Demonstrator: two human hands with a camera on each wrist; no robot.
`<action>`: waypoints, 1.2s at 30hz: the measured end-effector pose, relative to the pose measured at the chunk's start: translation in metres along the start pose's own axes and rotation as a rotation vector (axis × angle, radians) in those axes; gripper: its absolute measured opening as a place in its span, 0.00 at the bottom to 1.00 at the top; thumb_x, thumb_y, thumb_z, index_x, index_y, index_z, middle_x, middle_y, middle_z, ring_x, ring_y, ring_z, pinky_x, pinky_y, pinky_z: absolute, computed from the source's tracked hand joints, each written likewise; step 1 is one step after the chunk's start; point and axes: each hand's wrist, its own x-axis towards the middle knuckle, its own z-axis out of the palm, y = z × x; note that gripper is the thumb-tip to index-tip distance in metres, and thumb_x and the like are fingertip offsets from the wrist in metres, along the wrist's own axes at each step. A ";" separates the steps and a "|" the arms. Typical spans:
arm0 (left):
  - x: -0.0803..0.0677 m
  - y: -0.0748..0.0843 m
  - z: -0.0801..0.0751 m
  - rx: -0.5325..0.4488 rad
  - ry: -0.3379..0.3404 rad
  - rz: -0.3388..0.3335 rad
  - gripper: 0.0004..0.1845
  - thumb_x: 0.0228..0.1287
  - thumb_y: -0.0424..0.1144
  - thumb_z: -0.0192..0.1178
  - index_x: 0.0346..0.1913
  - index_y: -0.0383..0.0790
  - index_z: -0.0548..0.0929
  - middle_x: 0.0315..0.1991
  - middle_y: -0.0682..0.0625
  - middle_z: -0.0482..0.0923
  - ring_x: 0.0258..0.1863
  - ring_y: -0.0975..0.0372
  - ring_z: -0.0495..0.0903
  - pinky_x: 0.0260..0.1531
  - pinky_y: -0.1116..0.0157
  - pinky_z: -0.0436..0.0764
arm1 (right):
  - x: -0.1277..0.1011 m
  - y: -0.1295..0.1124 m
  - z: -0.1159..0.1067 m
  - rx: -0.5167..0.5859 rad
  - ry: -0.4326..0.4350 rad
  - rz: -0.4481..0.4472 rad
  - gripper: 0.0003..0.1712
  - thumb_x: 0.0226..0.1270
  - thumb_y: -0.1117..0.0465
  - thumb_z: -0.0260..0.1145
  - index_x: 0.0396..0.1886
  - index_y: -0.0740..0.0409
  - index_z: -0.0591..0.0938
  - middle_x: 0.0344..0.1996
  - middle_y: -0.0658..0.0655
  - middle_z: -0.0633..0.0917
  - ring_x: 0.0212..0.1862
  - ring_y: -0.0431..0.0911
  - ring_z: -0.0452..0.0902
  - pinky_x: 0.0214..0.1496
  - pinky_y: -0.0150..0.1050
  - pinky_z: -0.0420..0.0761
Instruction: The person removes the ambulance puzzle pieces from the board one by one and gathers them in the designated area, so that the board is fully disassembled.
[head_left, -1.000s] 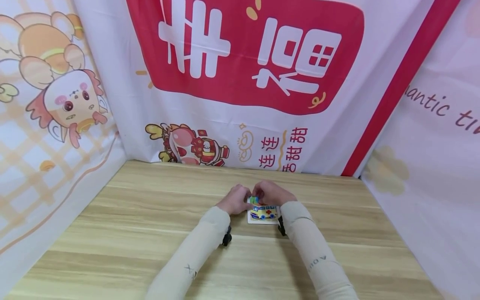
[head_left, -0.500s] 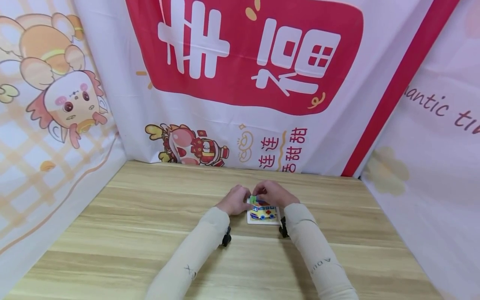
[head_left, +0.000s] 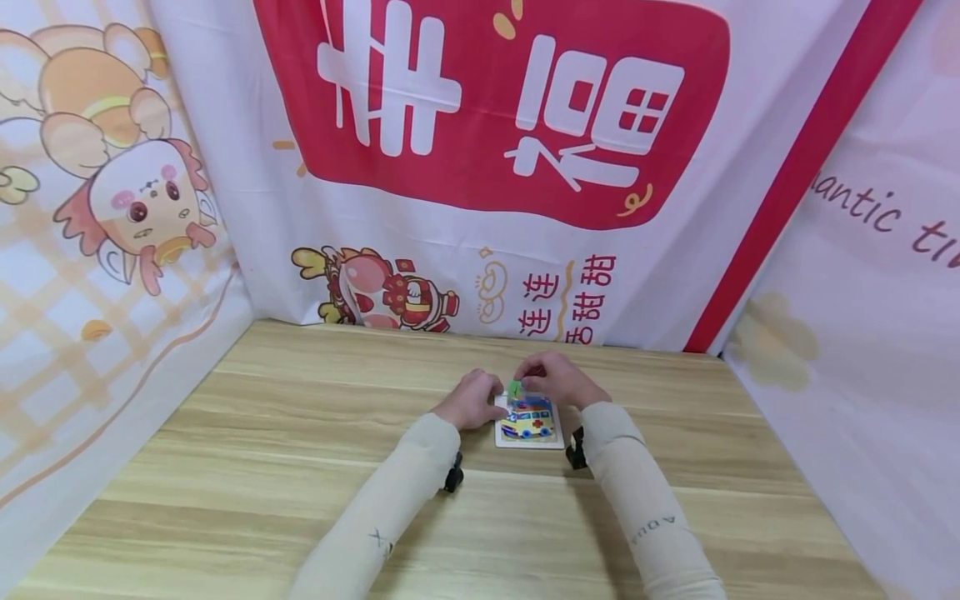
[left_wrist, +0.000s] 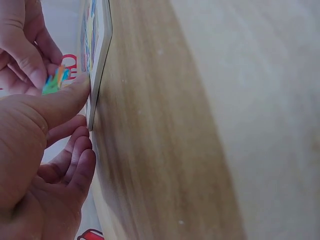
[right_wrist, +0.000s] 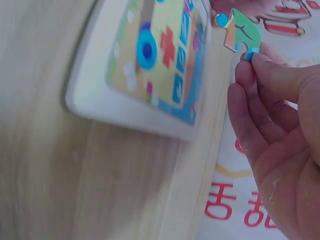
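Note:
A white-framed jigsaw puzzle board (head_left: 528, 445) with a yellow ambulance picture lies on the wooden table. My left hand (head_left: 471, 400) holds the board's left side, its thumb on the top face and fingertips at the edge in the left wrist view. Above the board's far part, my right hand (head_left: 557, 379) pinches a small puzzle piece (right_wrist: 245, 31) between thumb and fingers. That piece is mostly green with a dark line, with orange and blue at its edges. In the right wrist view it is raised clear of the board.
The wooden table (head_left: 300, 467) extends around the board on all sides. A printed cloth (head_left: 420, 200) hangs behind it, with more cloth at left and right. Each wrist carries a small black camera, such as the left camera (head_left: 453, 475).
My right hand has moved up and to the right, lifting the green puzzle piece off the board's far left corner area. The left hand stays at the board's left side.

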 end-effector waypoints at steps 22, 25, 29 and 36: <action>0.001 0.003 0.003 -0.006 -0.011 -0.039 0.20 0.58 0.42 0.69 0.51 0.34 0.81 0.45 0.45 0.77 0.45 0.58 0.72 0.53 0.59 0.75 | -0.053 0.071 -0.067 -0.059 0.067 0.149 0.08 0.69 0.64 0.60 0.41 0.56 0.86 0.40 0.55 0.85 0.44 0.48 0.75 0.47 0.41 0.77; -0.001 0.001 0.003 -0.014 -0.011 -0.034 0.21 0.58 0.42 0.69 0.51 0.33 0.81 0.46 0.44 0.77 0.45 0.58 0.72 0.53 0.59 0.75 | -0.056 0.078 -0.065 -0.067 0.055 0.179 0.08 0.69 0.64 0.60 0.40 0.54 0.86 0.39 0.54 0.85 0.44 0.47 0.75 0.47 0.41 0.77; -0.001 0.000 0.002 -0.008 -0.010 -0.036 0.21 0.59 0.42 0.68 0.51 0.33 0.81 0.46 0.45 0.77 0.45 0.58 0.72 0.53 0.59 0.75 | -0.057 0.086 -0.062 -0.078 0.046 0.184 0.08 0.68 0.64 0.61 0.38 0.53 0.86 0.39 0.54 0.86 0.43 0.46 0.75 0.47 0.40 0.77; 0.001 -0.001 0.004 -0.002 -0.014 -0.044 0.21 0.59 0.43 0.68 0.52 0.34 0.81 0.46 0.46 0.77 0.44 0.59 0.72 0.53 0.60 0.76 | -0.057 0.090 -0.057 -0.075 0.075 0.191 0.08 0.67 0.66 0.62 0.37 0.54 0.87 0.38 0.55 0.86 0.42 0.46 0.76 0.47 0.40 0.78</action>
